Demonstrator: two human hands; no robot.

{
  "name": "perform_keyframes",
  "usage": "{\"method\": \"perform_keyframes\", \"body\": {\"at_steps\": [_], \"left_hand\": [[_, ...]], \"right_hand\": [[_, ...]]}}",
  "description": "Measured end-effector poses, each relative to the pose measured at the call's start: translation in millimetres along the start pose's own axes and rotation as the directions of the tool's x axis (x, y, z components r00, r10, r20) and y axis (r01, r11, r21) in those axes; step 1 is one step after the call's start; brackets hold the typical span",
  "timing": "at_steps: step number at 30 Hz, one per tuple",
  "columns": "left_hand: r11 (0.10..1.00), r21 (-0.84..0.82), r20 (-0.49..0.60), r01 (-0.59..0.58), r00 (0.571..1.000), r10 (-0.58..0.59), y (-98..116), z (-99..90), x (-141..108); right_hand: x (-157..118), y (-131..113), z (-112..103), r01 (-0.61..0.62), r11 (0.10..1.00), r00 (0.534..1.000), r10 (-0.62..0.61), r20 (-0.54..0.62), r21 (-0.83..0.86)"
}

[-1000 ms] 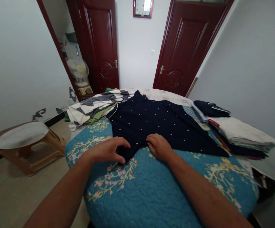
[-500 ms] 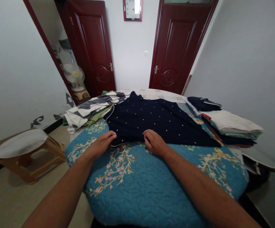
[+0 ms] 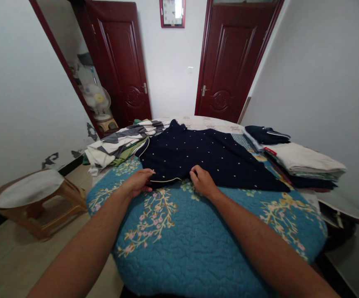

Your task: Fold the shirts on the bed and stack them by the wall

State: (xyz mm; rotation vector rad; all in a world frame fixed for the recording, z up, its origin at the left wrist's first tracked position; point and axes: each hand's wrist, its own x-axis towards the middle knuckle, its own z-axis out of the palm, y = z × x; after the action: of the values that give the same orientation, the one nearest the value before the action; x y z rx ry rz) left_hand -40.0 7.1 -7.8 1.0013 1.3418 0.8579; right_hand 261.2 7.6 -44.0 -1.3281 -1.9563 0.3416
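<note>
A navy garment (image 3: 198, 153) with small pale dots and cream piping lies spread over a blue quilted cover (image 3: 194, 240). At its near left corner, my left hand (image 3: 138, 182) has the thumb on top and the fingers partly beneath, closed on the edge. My right hand (image 3: 203, 182) is closed at the near edge, a short way to the right, with the cloth pinched between curled fingers. Between the two hands runs the piped edge, slightly bowed. My right fingertips are partly hidden by the hand itself.
Rumpled striped and green clothes (image 3: 117, 142) lie at the table's far left. Folded clothes (image 3: 309, 159) are stacked at the right edge. A tan stool (image 3: 39, 198) stands on the floor at left. Two dark red doors (image 3: 121, 62) are at the back.
My left hand has turned, its fingers now spread lower under the edge. My right hand has shifted slightly right and up, and the piped edge between the hands shows more.
</note>
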Motion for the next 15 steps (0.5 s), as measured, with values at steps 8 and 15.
{"method": "perform_keyframes", "body": {"at_steps": [8, 15], "left_hand": [[0.999, 0.031, -0.096, 0.021, 0.995, -0.018, 7, 8.7, 10], [0.988, -0.135, -0.033, -0.078, 0.997, 0.074, -3, 3.5, 1]], "right_hand": [[-6, -7, -7, 0.194, 0.981, 0.978, -0.194, -0.073, -0.009], [-24, -48, -16, 0.595, 0.773, 0.799, -0.537, 0.271, -0.223]]}}
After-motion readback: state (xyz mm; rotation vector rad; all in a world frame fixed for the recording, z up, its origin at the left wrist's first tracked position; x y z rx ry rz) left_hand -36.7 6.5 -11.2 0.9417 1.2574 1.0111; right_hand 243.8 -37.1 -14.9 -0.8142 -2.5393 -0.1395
